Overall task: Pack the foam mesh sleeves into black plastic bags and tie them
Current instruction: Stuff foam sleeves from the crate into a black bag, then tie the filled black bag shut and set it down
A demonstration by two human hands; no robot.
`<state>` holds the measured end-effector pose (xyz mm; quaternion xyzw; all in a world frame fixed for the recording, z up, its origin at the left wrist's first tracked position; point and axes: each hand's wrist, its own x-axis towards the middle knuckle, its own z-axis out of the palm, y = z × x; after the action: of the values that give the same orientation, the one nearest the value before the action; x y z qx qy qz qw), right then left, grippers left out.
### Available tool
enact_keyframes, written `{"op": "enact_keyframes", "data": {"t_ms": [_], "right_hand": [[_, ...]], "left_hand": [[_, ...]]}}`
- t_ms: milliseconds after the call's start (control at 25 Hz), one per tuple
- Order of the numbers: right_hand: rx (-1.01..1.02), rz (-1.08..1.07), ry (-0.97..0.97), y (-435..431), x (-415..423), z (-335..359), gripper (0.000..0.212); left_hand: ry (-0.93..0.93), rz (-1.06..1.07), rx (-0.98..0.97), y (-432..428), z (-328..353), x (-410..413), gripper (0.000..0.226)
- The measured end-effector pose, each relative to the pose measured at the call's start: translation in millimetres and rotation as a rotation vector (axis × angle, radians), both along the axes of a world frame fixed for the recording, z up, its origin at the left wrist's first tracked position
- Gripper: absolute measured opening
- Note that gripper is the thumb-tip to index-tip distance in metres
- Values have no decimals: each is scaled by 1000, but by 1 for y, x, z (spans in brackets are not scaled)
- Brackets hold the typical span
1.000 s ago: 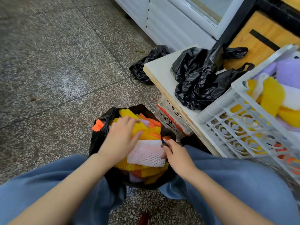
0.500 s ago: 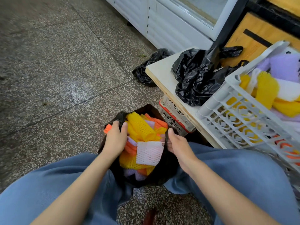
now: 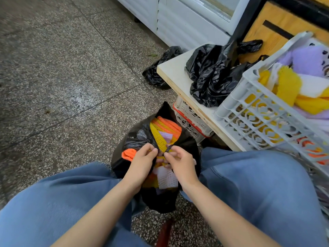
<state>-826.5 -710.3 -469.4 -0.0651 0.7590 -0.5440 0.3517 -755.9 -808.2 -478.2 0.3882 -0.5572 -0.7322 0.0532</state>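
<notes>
A black plastic bag stands on the floor between my knees, stuffed with yellow, orange, white and purple foam mesh sleeves. My left hand pinches the bag's left handle over the opening. My right hand pinches the right handle, a thin black strip held up between thumb and fingers. The two hands are close together above the sleeves. An orange sleeve sticks out at the bag's left side.
A low white table at right carries a heap of loose black bags and a grey plastic crate full of coloured sleeves. Another black bag lies on the floor beyond the table. Crates sit under the table.
My left hand left the sleeves and took the bag's left edge. Both hands then drew the handles together over the middle of the opening.
</notes>
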Motion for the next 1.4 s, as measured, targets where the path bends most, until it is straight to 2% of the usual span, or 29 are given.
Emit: {"op": "enact_keyframes", "data": {"t_ms": [120, 360, 440, 560, 680, 800, 920, 1000, 1080, 1120, 1200, 1240, 1320, 1400], "right_hand": [[142, 167, 287, 6, -7, 0, 27], [111, 293, 581, 9, -4, -6, 8], [127, 291, 556, 7, -5, -9, 8], [88, 255, 435, 6, -5, -8, 36], [21, 215, 384, 5, -8, -2, 40], [15, 219, 351, 5, -17, 1, 38], [25, 345, 377, 7, -19, 2, 45], [-25, 444, 314, 7, -17, 4, 53], [-56, 557, 219, 6, -18, 8, 58], [-74, 626, 197, 6, -19, 11, 58], [-87, 765, 175, 7, -24, 14, 56], [-72, 808, 176, 9, -26, 15, 54], [-9, 829, 250, 12, -29, 10, 36], [36, 821, 354, 17, -31, 2, 13]], "left_hand": [[4, 2, 78, -3, 3, 2, 28], [46, -83, 73, 4, 5, 4, 25], [35, -107, 82, 3, 5, 5, 24], [36, -121, 68, -1, 9, 6, 17], [65, -86, 166, -6, 15, 4, 20], [84, -146, 242, -6, 22, 4, 25], [71, -203, 172, -3, 23, 5, 20], [56, -257, 79, -7, 21, 4, 18], [49, -363, -73, -15, 17, 4, 6], [39, -439, -170, -19, 16, 5, 10], [-8, -598, -340, -28, 14, 9, 33], [-28, -656, -396, -30, 12, 12, 36], [-43, -723, -452, -30, 12, 17, 25], [-29, -667, -413, -28, 14, 19, 8]]}}
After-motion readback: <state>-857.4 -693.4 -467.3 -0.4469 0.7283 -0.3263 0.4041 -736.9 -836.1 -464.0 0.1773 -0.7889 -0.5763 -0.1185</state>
